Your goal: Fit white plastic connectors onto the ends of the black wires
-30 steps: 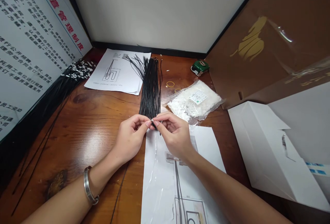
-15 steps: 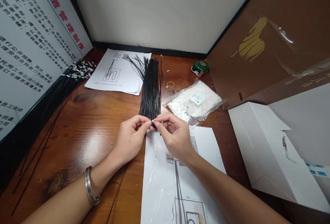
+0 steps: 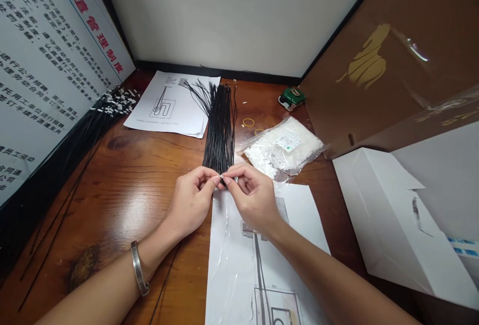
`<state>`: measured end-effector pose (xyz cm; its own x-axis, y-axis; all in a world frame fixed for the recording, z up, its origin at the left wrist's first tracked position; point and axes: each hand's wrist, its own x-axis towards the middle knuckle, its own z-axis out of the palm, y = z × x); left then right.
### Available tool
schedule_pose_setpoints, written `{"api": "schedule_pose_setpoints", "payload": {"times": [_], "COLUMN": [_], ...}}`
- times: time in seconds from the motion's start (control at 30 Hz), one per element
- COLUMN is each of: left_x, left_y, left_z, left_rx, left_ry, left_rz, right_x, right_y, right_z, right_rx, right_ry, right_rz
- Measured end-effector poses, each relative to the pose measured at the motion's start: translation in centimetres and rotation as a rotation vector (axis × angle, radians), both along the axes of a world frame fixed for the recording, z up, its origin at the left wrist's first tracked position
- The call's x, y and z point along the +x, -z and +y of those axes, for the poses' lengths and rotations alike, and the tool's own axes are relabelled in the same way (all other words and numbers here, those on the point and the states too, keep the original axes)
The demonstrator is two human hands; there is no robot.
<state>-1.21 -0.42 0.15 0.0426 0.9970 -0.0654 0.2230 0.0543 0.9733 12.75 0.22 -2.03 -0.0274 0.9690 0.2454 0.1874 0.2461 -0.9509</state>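
My left hand (image 3: pixel 193 202) and my right hand (image 3: pixel 252 197) meet fingertip to fingertip at the near end of a bundle of black wires (image 3: pixel 219 135). Both are closed in a pinch. Between the tips shows a tiny white connector housing (image 3: pixel 221 176), mostly covered, which appears to be in my right fingers. A single black wire (image 3: pixel 164 282) runs from under my left hand toward the table's near edge; my left fingers seem to pinch its end. The exact contact between wire and housing is hidden by the fingers.
A clear bag of white connectors (image 3: pixel 288 145) lies right of the bundle, near yellow rubber bands (image 3: pixel 248 123) and a green tape measure (image 3: pixel 292 98). Printed drawings (image 3: pixel 149 110) lie behind, another sheet (image 3: pixel 228 265) under my right arm. White-tipped wires (image 3: pixel 116 101) pile left; a white box (image 3: pixel 389 225) stands right.
My hands stay pinched together in nearly the same place. The left wrist with its bracelet has shifted slightly right, and the small white piece shows a little less clearly.
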Motion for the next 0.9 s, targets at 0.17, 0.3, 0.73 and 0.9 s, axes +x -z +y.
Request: {"api": "schedule_pose_setpoints", "payload": {"times": [0.17, 0.3, 0.73, 0.9], "left_x": [0.16, 0.27, -0.01, -0.09], "left_y": [-0.04, -0.27, -0.51, -0.38], "left_z": [0.07, 0.12, 0.11, -0.01], "left_rx": [0.01, -0.017, -0.034, -0.02], "left_ry": [-0.009, -0.013, 0.003, 0.011], "left_rz": [-0.019, -0.031, -0.049, -0.048], "right_x": [0.03, 0.17, 0.2, 0.05], "right_y": [0.07, 0.31, -0.07, -0.09], "right_z": [-0.08, 0.0, -0.1, -0.07], "right_rx": [-0.032, -0.084, -0.008, 0.016], "right_ry": [0.022, 0.036, 0.036, 0.033], "right_rz": [0.011, 0.065, 0.013, 0.023]}}
